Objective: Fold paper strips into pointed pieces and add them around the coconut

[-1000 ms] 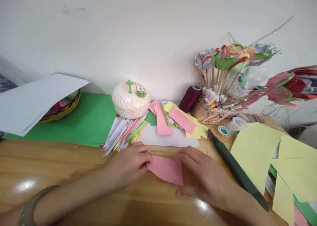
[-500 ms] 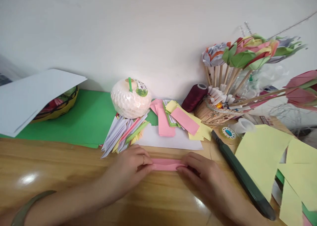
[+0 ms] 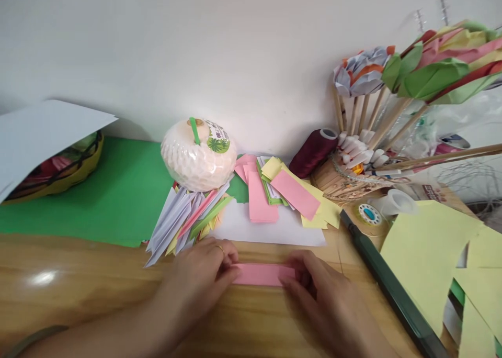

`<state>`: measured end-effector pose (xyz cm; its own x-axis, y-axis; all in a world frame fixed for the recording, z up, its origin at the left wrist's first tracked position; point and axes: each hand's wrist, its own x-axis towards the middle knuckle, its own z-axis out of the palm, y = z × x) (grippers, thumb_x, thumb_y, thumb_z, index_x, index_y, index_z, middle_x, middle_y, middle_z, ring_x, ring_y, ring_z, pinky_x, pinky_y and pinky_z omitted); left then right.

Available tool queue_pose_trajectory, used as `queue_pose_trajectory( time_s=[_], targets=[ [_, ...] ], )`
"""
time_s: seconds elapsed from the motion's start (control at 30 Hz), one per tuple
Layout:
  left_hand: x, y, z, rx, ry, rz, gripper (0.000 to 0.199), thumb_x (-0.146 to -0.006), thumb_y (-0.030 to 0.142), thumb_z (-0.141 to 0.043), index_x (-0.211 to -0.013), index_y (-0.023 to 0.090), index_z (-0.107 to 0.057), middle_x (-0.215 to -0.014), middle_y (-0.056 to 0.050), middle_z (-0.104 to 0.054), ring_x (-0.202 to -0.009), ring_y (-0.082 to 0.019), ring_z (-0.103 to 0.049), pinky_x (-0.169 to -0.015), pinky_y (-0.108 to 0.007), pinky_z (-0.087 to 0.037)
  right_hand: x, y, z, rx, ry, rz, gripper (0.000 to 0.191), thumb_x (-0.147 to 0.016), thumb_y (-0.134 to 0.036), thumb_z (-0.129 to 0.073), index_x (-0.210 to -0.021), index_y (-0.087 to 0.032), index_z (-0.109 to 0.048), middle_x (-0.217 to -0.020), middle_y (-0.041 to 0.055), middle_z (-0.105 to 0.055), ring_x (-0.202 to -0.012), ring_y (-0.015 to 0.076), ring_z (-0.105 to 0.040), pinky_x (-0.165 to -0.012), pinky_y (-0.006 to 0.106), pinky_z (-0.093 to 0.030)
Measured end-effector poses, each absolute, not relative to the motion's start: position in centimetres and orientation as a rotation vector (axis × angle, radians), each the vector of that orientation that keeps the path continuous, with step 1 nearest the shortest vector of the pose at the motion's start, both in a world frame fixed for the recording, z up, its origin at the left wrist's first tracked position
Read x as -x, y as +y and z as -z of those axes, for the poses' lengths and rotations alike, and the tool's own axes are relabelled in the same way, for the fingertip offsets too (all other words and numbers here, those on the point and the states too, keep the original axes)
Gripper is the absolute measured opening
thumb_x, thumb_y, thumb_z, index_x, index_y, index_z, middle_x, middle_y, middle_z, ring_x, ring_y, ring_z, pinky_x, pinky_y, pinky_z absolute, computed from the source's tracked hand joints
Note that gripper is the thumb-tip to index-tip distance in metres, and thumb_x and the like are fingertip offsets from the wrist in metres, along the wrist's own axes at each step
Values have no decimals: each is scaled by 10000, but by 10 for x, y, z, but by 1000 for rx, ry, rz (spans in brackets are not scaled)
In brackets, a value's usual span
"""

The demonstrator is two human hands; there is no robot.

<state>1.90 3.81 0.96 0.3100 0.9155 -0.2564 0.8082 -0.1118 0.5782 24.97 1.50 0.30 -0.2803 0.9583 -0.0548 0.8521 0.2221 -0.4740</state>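
Observation:
A narrow pink paper strip [image 3: 261,274] lies level above the wooden table, stretched between both hands. My left hand [image 3: 207,271] pinches its left end, the fingers curled and a ring on one of them. The right end is held between the thumb and fingers of my right hand [image 3: 317,282]. Beyond the strip lie loose pink slips [image 3: 261,196] and a white sheet [image 3: 290,235]. Folded white, pink, green and yellow papers [image 3: 184,219] are bunched just behind my left hand.
A wrapped white coconut [image 3: 198,156] stands on green sheets [image 3: 117,201]. At the right are a dark cutter [image 3: 392,290], yellow paper [image 3: 427,253], a maroon thread spool [image 3: 314,151] and a basket [image 3: 333,180] with paper flowers. White sheets [image 3: 50,133] cover another basket at the left.
The view has moved closer and shifted slightly. The pink strip, which showed a raised, wavy upper layer, now looks flatter and narrower, with both hands still on its ends.

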Motion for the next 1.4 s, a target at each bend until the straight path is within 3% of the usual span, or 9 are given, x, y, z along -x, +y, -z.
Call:
queue_pose_trajectory(
  time_s=[0.33, 0.73, 1.13, 1.27, 1.4],
  targets=[
    [-17, 32, 3, -2129, 1471, -404, 98, -809, 167, -516, -723, 207, -539, -676, 33, -614, -681, -163, -592, -581, -242, -385, -246, 9, 6, 1694, -2211, -418, 212, -949, -377, -377, -793, -248, -441, -603, -16, -597, -492, 158, -596, -398, 231, -379],
    [-17, 35, -1, -2231, 1433, -423, 109, -806, 146, -507, -710, 197, -511, -676, 23, -598, -661, -163, -583, -567, -244, -384, -245, 13, 10, 1654, -2223, -328, 282, -977, -409, -304, -758, -248, -380, -567, -29, -562, -452, 145, -566, -406, 231, -367],
    [-20, 33, 3, -2378, 1485, -373, 165, -831, 149, -437, -699, 197, -524, -713, 5, -566, -670, -165, -551, -551, -250, -377, -248, 17, -1, 1623, -2347, -227, 225, -934, -331, -405, -729, -247, -362, -581, -26, -575, -468, 152, -585, -395, 229, -373],
    [-23, 34, 6, -2458, 1468, -362, 162, -911, 241, -450, -881, 213, -608, -876, -12, -610, -713, -159, -578, -596, -254, -435, -250, 22, -10, 1619, -2410, -109, 236, -884, -327, -503, -715, -242, -361, -592, -24, -562, -459, 149, -566, -395, 228, -362],
    [-22, 35, 11, -2745, 1127, -439, 209, -930, 276, -521, -1125, 325, -579, -1012, 20, -654, -940, -210, -580, -812, -344, -453, -249, 21, -12, 1595, -2423, -88, 206, -897, -297, -482, -718, -229, -405, -626, -4, -567, -494, 149, -557, -428, 231, -374]
  ],
)
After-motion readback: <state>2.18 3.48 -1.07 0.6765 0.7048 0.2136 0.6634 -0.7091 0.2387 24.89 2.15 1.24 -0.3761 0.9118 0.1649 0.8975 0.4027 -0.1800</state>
